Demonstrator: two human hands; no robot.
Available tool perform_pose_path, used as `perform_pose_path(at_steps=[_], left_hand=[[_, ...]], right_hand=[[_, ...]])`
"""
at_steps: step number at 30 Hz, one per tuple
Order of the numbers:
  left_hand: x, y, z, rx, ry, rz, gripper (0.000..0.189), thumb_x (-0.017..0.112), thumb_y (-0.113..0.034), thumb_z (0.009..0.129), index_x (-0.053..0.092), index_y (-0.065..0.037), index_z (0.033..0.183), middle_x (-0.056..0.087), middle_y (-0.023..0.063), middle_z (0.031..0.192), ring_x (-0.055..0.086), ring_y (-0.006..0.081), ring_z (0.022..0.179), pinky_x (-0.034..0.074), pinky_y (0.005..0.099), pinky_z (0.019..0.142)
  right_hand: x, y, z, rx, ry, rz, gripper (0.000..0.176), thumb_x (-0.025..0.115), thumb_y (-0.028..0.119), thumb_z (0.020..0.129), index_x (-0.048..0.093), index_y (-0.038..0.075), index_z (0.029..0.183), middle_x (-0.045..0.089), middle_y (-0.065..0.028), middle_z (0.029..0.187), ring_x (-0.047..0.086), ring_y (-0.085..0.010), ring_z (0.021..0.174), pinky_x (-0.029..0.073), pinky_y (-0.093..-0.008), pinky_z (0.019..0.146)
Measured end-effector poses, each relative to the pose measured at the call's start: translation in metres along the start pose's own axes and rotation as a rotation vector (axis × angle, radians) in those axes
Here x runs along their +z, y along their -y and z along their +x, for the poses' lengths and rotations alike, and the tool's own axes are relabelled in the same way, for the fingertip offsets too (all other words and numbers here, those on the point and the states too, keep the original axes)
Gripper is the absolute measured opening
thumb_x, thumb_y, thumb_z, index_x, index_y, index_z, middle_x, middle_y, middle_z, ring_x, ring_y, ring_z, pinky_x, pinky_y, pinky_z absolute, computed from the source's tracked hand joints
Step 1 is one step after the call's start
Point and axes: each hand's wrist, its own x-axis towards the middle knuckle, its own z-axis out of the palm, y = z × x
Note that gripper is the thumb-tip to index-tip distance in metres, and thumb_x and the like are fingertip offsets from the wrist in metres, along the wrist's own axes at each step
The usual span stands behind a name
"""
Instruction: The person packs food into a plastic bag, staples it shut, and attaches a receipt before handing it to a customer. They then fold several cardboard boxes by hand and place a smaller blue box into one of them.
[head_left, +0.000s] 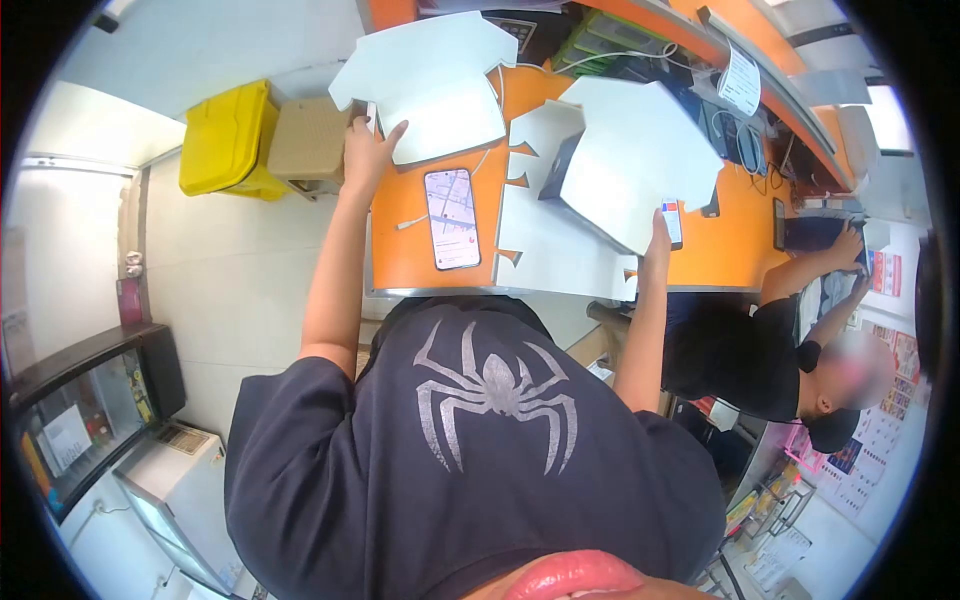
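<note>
On the orange table (400, 245) lie flat-cut white cardboard pieces. My left hand (368, 155) grips the lower left edge of one white cardboard sheet (435, 85), thumb and fingers apart around a flap. My right hand (656, 238) is at the lower right edge of another white cardboard piece (635, 150), which is partly folded up on its left side; most of its fingers are hidden. Beside that hand is a small white object with red and blue marks (672, 222). A phone showing a map (453, 220) lies between my hands, near another flat cardboard sheet (545, 240) with notched tabs.
A yellow bin (228, 140) and a tan bin (306, 140) stand left of the table. Cables (750, 145) and electronics crowd its back right. At the right, another person in a black shirt (735, 345) works with their hands at the table's end.
</note>
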Motion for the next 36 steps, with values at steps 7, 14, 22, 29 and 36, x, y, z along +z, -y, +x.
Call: perform_pose_path(at_steps=[7, 14, 22, 29, 36], left_hand=[[0.011, 0.008, 0.020, 0.077, -0.070, 0.132, 0.024, 0.059, -0.009, 0.075, 0.051, 0.004, 0.094, 0.061, 0.0243, 0.083, 0.059, 0.0419, 0.081, 0.046, 0.0485, 0.072], [0.007, -0.008, 0.014, 0.089, -0.109, 0.138, 0.023, 0.059, -0.005, 0.075, 0.052, 0.004, 0.095, 0.061, 0.0247, 0.083, 0.059, 0.0412, 0.081, 0.046, 0.0476, 0.073], [-0.007, -0.007, 0.015, 0.106, -0.059, 0.163, 0.020, 0.057, -0.004, 0.076, 0.054, 0.005, 0.094, 0.061, 0.0256, 0.082, 0.059, 0.0421, 0.082, 0.046, 0.0473, 0.073], [-0.008, -0.005, 0.023, 0.124, -0.033, 0.165, 0.015, 0.054, -0.004, 0.080, 0.055, 0.006, 0.090, 0.060, 0.0267, 0.084, 0.058, 0.0427, 0.083, 0.045, 0.0473, 0.073], [-0.011, -0.008, 0.032, 0.145, -0.074, 0.181, 0.018, 0.052, -0.011, 0.084, 0.056, 0.006, 0.087, 0.060, 0.0257, 0.084, 0.057, 0.0415, 0.083, 0.044, 0.0469, 0.072]], right_hand=[[0.041, 0.014, -0.013, -0.649, -0.521, -0.380, 0.021, 0.058, 0.016, 0.086, 0.052, -0.003, 0.094, 0.053, -0.0099, 0.089, 0.049, -0.0192, 0.079, 0.041, -0.0316, 0.073], [0.218, 0.041, -0.005, -0.647, 0.207, -0.738, 0.040, 0.069, 0.028, 0.076, 0.058, -0.003, 0.098, 0.060, -0.0177, 0.081, 0.059, -0.0306, 0.075, 0.047, -0.0385, 0.069], [0.278, 0.001, 0.057, -0.771, 0.202, -0.953, 0.022, 0.065, 0.011, 0.072, 0.059, -0.002, 0.089, 0.062, -0.0206, 0.083, 0.059, -0.0373, 0.084, 0.047, -0.0450, 0.075], [0.279, 0.013, 0.048, -0.865, 0.183, -0.857, 0.010, 0.054, 0.004, 0.075, 0.056, -0.003, 0.081, 0.060, -0.0229, 0.074, 0.058, -0.0400, 0.074, 0.046, -0.0482, 0.069], [0.286, 0.018, 0.044, -0.707, 0.172, -0.795, 0.028, 0.052, 0.011, 0.084, 0.051, -0.001, 0.109, 0.061, -0.0235, 0.077, 0.058, -0.0422, 0.071, 0.046, -0.0495, 0.069]])
